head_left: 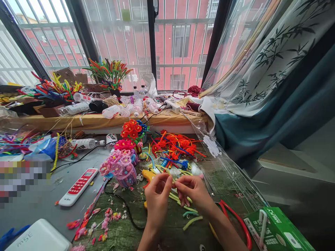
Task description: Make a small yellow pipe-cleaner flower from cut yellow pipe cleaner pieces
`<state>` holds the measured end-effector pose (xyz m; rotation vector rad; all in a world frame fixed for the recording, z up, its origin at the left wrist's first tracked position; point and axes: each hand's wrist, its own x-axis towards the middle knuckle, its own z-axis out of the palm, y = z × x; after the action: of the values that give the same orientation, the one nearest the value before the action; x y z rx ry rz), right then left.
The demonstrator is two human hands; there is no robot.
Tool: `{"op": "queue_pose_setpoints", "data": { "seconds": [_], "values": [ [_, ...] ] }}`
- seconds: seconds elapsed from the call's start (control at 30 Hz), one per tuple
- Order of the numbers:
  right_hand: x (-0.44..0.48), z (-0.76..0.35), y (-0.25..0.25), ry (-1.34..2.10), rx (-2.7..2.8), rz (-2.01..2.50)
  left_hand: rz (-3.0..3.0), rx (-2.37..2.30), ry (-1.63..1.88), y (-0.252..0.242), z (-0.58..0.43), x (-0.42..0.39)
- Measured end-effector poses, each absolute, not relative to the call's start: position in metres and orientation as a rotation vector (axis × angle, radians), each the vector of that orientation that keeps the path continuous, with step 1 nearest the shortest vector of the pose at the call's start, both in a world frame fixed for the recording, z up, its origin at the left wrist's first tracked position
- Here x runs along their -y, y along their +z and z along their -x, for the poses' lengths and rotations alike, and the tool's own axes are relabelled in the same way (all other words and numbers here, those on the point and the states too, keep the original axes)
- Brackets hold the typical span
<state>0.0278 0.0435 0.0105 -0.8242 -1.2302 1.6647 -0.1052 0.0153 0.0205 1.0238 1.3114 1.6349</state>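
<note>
My left hand (158, 197) and my right hand (193, 193) meet above the dark wooden table. Thumb and forefinger of each are pinched on a short yellow-green pipe cleaner (174, 181), mostly hidden by the fingertips. Under and beside my right hand lie more cut yellow-green pipe cleaners (193, 223). A yellow glue gun (148, 175) is just behind my left hand, partly covered by it. Farther left stand small pots of pink pipe-cleaner flowers (125, 170) and red flowers (131, 129). Beyond my hands spreads a heap of red-orange pipe-cleaner flowers (180, 145).
A white power strip with red sockets (79, 186) lies left, its black cable (128, 205) crossing the table. At the front left is a white box (39, 237); at the front right, a green carton (281, 230). Plastic bottles (111, 111) crowd the windowsill. Clear plastic sheeting (230, 174) hangs right.
</note>
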Motion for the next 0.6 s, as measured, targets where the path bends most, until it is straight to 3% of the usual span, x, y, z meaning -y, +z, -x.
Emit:
{"op": "queue_pose_setpoints", "data": {
  "seconds": [0.33,0.6],
  "values": [
    [-0.044,-0.020,0.008,1.464,1.018,0.772,-1.249,-1.353,1.616,0.025,0.103,-0.011],
    [-0.039,-0.005,0.004,1.514,0.765,0.751,-0.845,-1.093,1.614,0.023,0.103,-0.016]
  ]
}}
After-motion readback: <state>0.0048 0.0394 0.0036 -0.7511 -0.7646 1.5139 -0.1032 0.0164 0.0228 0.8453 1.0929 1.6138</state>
